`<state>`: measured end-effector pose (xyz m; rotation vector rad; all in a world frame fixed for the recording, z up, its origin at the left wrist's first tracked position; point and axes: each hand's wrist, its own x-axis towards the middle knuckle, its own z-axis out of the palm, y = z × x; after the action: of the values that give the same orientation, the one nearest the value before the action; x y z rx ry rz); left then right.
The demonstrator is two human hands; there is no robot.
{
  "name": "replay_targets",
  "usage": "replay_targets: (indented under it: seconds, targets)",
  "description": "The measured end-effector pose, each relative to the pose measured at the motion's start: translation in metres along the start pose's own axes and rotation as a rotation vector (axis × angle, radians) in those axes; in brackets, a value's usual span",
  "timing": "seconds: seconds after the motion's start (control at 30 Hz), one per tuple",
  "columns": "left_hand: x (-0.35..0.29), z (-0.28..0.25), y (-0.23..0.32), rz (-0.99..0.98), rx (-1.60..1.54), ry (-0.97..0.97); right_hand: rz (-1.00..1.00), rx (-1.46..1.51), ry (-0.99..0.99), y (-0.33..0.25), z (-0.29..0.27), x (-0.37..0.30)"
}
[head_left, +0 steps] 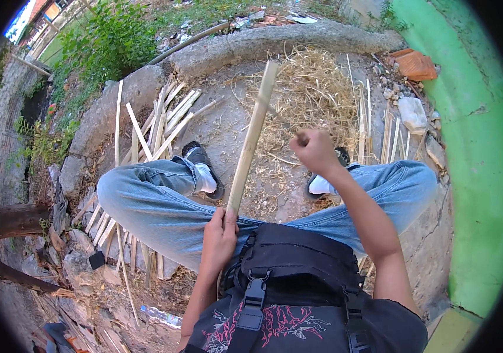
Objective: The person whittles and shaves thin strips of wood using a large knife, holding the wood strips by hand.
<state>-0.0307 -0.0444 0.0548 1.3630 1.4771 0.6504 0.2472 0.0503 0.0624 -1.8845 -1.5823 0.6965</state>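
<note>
My left hand [221, 234] is closed around the lower end of a long, flat bamboo strip [250, 144], which slants up and away between my knees. My right hand [316, 152] is a fist to the right of the strip, gripping a knife [278, 116]. Its thin, blurred blade reaches leftward and meets the strip near the far end. Most of the knife's handle is hidden inside my fingers. Beyond my right hand lies a heap of curly bamboo shavings [316, 88].
Split bamboo strips [166, 126] lie piled by my left foot, with more strips [390, 132] at right. A low concrete curb [234, 50] curves ahead. A green wall [475, 159] rises at right, near an orange plastic bag [414, 64]. A plastic bottle [162, 316] lies lower left.
</note>
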Motion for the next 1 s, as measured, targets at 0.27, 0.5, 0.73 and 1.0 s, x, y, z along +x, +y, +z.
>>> replay_targets:
  seconds: [0.27, 0.5, 0.73, 1.0]
  targets:
    - [0.004, -0.013, 0.02, -0.189, -0.392, -0.152, -0.323, -0.115, -0.118, -0.021, 0.019, -0.026]
    - [0.023, 0.001, 0.02, -0.212, -0.411, -0.057, -0.467, -0.198, -0.172, -0.021, 0.026, -0.032]
    - [0.036, 0.029, -0.009, -0.067, -0.025, 0.081, -0.384, -0.352, -0.189, 0.004, 0.052, -0.024]
    - [0.041, 0.026, -0.027, -0.095, -0.018, 0.055, -0.326, -0.303, -0.227, 0.009, 0.074, -0.025]
